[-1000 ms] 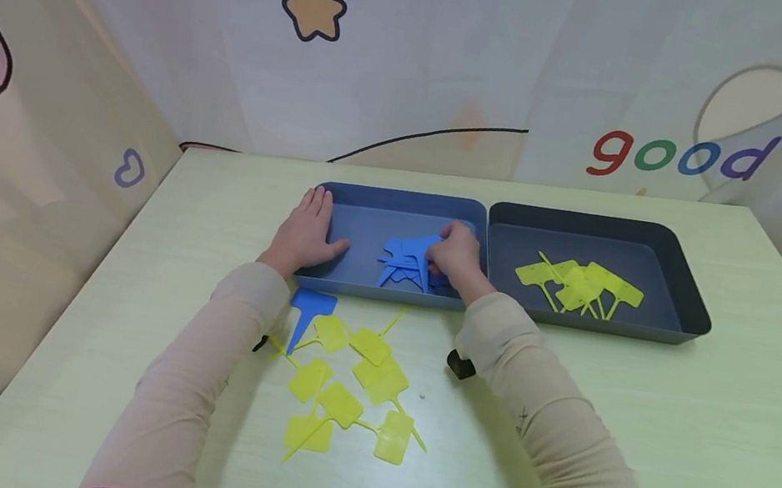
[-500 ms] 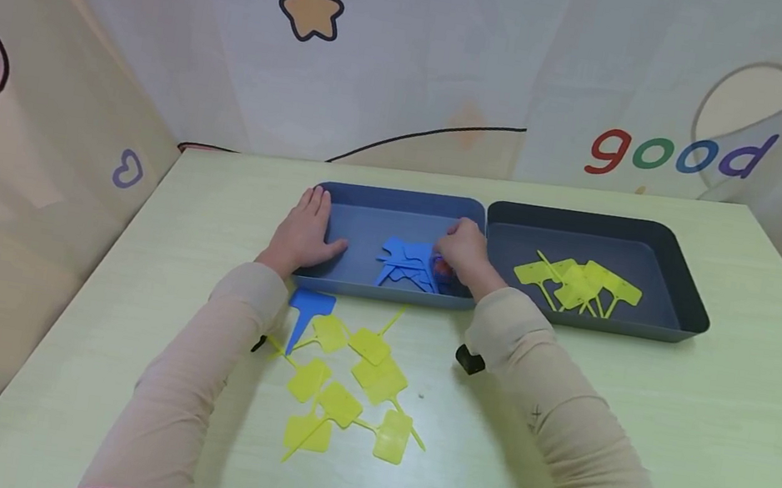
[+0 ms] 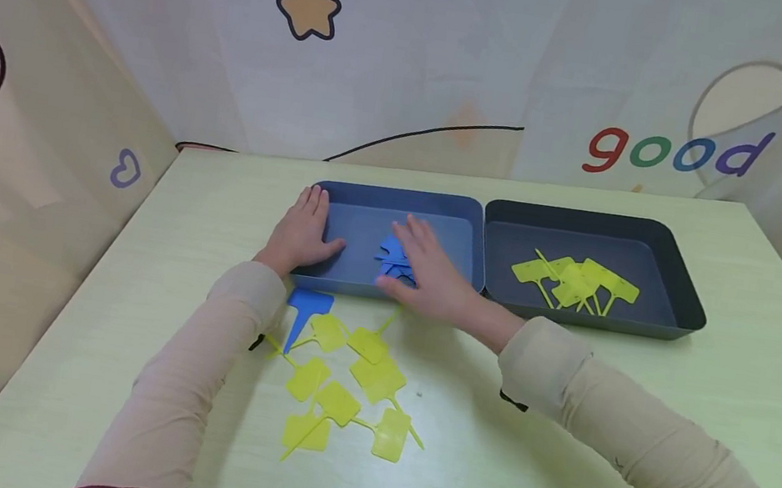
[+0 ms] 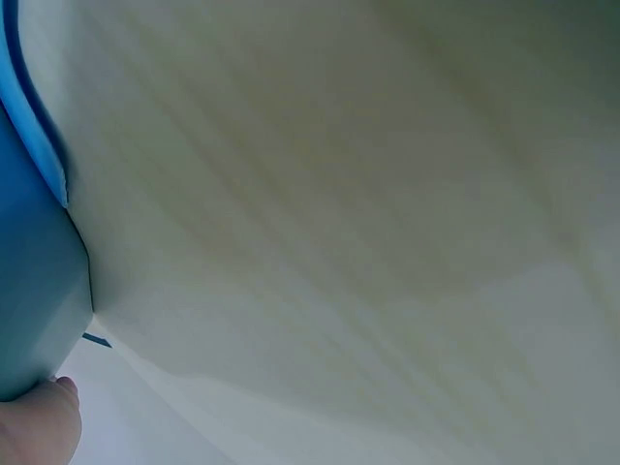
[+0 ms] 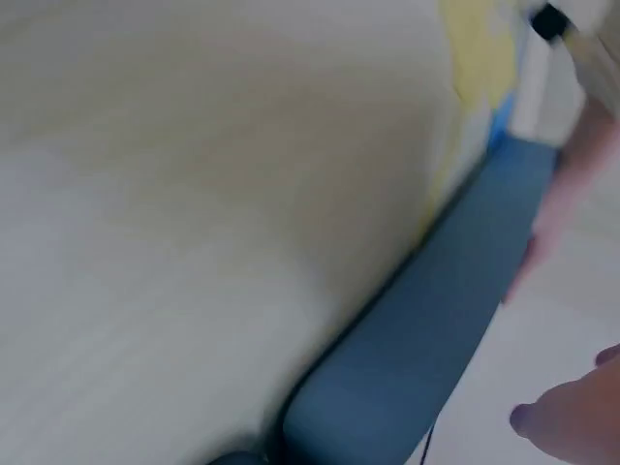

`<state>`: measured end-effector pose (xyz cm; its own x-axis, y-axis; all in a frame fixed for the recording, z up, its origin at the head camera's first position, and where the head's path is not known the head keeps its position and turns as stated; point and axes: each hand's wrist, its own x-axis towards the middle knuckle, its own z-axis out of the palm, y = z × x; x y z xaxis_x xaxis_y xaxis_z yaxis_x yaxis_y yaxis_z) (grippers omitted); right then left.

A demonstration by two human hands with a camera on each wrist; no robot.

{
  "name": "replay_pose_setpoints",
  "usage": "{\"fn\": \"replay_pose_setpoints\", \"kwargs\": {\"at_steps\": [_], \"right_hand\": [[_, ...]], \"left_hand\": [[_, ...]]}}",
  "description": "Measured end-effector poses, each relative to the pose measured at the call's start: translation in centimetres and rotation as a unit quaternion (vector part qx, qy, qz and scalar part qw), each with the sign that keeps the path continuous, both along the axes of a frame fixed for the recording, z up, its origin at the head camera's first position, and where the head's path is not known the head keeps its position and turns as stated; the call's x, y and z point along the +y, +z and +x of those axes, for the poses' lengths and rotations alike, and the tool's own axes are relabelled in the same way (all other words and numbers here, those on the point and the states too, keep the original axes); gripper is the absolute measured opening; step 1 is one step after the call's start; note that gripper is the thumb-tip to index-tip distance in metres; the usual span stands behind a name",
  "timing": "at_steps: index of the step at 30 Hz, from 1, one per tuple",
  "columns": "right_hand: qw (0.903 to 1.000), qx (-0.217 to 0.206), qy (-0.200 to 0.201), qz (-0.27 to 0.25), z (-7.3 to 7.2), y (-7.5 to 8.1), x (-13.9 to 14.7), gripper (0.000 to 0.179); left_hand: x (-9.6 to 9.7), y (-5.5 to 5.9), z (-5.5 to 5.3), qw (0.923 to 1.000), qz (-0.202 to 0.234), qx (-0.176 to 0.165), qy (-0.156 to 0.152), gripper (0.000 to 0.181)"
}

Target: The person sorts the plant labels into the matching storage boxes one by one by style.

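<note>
My left hand [image 3: 300, 235] rests on the left end of the blue tray [image 3: 365, 215], fingers straight along the rim and thumb over the inside. Above the front right part of this tray is my right hand [image 3: 431, 280], fingers extended, thumb apart, with nothing seen in its grasp. Beneath and beside it lies a pile of blue T-shaped plant labels [image 3: 393, 254], partly hidden by the hand. One more blue plant label [image 3: 310, 304] lies on the table by the tray's front left corner. In the right wrist view, the tray's side wall [image 5: 417, 320] appears below the blurred fingertips [image 5: 562, 417].
Several yellow plant labels [image 3: 337, 403] lie scattered on the table [image 3: 461, 482] in front of the blue tray. A dark grey tray [image 3: 639, 256] adjoins it on the right, holding several yellow plant labels [image 3: 574, 287]. A printed cloth [image 3: 406, 44] hangs behind.
My right hand has gone from curled fingers at the blue plant labels to extended fingers, shifting left and nearer the tray's front. The right forearm has swung outward; the left hand stays put.
</note>
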<state>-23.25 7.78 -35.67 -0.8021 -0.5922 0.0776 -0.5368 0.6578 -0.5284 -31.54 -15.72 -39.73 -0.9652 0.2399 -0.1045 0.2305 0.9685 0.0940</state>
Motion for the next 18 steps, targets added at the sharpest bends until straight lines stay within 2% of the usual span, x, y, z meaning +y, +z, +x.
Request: {"fn": "replay_pose_setpoints", "kwargs": {"at_steps": [2,4,9,11,13,18], "right_hand": [[0.9968,0.043,0.045,0.051,1.4,-0.5,0.0,0.079],[0.9888,0.074,0.084,0.1,2.7,-1.0,0.1,0.082],[0.9556,0.122,0.154,0.22,5.1,-2.2,0.7,0.086],[0.9438,0.133,0.177,0.246,5.8,-2.6,0.9,0.087],[0.936,0.136,0.196,0.259,6.4,-2.8,1.2,0.087],[0.9249,0.122,0.23,0.278,7.9,-3.1,1.4,0.084]], "left_hand": [[0.0,0.0,0.0,1.0,0.001,0.002,0.001,0.087],[0.0,0.0,0.0,1.0,-0.001,0.004,0.002,0.086],[0.0,-0.2,-0.1,1.0,-0.001,0.005,0.004,0.087],[0.0,-0.2,-0.1,1.0,-0.001,0.004,0.004,0.087],[0.0,-0.2,-0.1,1.0,-0.001,0.004,0.004,0.087],[0.1,-0.2,0.0,1.0,-0.001,0.003,0.005,0.087]]}}
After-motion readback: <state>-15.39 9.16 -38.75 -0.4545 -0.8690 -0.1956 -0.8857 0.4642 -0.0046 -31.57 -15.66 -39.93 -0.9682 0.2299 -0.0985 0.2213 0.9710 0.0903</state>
